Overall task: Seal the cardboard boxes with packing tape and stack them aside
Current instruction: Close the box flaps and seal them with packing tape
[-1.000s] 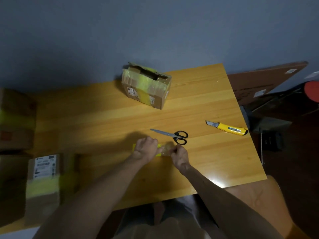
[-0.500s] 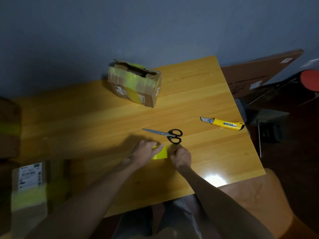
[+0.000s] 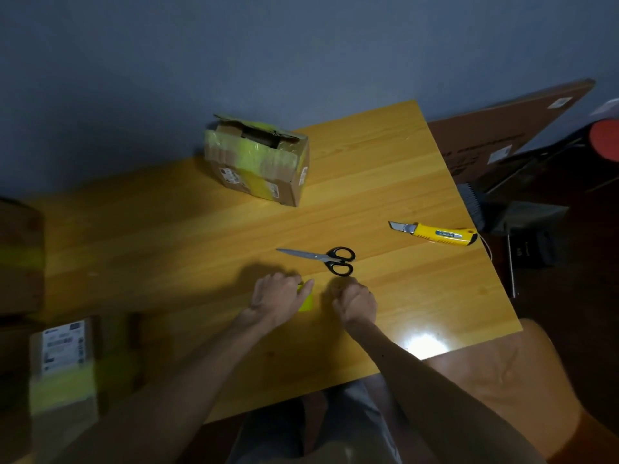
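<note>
Right hand [image 3: 355,303] has let go of the yellow tape strip [image 3: 306,302], now clenched, apparently empty. Left hand [image 3: 278,298] alone pinches it, near side of table [image 3: 167,246]. Cardboard box [image 3: 258,162] sits far, top unsealed.

Wooden table [image 3: 167,246] with cardboard box [image 3: 258,165], scissors [image 3: 321,257], utility knife [image 3: 438,233], yellow tape [image 3: 306,301]
</note>
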